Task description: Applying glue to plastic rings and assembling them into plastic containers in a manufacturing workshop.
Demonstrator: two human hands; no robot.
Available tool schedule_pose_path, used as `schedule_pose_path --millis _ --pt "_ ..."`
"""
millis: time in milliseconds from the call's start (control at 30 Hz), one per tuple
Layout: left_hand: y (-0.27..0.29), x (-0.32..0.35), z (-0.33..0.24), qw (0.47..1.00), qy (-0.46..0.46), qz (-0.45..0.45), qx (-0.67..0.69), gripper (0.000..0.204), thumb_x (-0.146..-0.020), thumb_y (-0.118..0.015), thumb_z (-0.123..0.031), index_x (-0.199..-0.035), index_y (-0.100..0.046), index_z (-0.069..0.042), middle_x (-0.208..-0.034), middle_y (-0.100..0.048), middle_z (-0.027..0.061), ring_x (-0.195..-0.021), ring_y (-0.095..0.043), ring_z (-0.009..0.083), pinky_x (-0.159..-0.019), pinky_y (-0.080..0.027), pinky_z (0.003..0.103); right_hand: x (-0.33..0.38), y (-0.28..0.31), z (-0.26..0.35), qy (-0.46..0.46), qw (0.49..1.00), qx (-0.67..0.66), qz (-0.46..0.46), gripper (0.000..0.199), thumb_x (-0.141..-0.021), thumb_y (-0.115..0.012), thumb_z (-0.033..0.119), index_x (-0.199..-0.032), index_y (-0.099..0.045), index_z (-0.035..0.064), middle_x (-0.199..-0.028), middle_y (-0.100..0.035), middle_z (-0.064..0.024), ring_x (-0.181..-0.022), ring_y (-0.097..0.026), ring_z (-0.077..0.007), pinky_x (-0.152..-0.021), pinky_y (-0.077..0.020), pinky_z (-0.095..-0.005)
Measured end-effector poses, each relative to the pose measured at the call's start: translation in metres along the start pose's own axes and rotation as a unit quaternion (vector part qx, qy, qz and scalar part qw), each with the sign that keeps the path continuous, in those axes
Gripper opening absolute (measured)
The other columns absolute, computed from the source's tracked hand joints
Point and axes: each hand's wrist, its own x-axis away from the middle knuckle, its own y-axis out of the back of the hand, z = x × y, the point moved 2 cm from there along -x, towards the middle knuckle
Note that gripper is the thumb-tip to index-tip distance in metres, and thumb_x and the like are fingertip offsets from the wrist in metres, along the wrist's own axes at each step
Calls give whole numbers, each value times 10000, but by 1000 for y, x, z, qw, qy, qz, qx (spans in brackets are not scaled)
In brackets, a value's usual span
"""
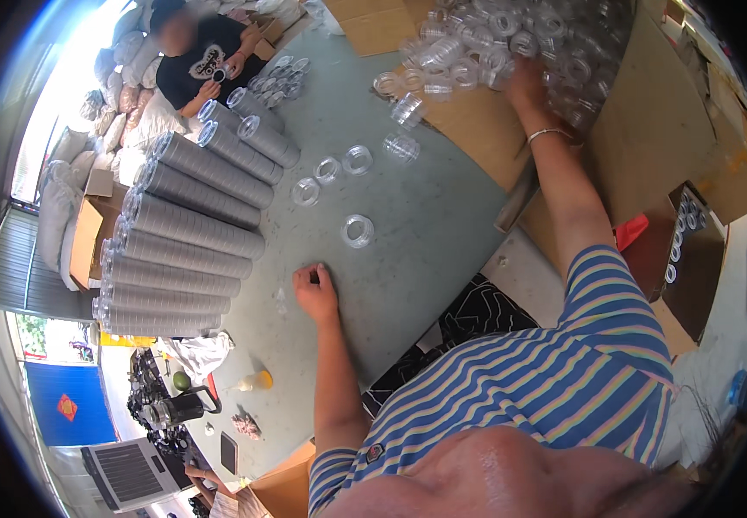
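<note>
My left hand rests as a fist on the grey floor, holding nothing that I can see. My right hand reaches far out into a heap of clear plastic lids piled on flattened cardboard. Its fingers are buried among the lids, so its grip is hidden. A few loose clear lids lie on the floor between my two hands. A thin bracelet circles my right wrist.
Long stacked rows of nested lids lie side by side at the left. Another person sits beyond them handling lids. An open carton with lids stands at right. White sacks line the left edge.
</note>
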Motion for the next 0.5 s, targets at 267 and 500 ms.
schedule_pose_path --millis 267,500 --pt "-1 5 14 998 -38 -42 -8 106 -810 -707 -129 -834 -674 -31 -839 -631 136 -755 -619 294 -699 -507 377 67 6 72 207 961 -184 28 725 -739 -779 269 -1362 -450 99 -1306 -517 -180 -1200 -517 -368 -1006 -446 -450" --pt "1 4 6 998 -24 -51 -10 127 -795 -710 -137 -806 -669 -18 -844 -626 149 -783 -618 321 -721 -503 398 47 48 51 246 959 -135 34 707 -776 -750 370 -1357 -498 56 -1347 -532 -225 -1248 -511 -379 -1030 -435 -440"
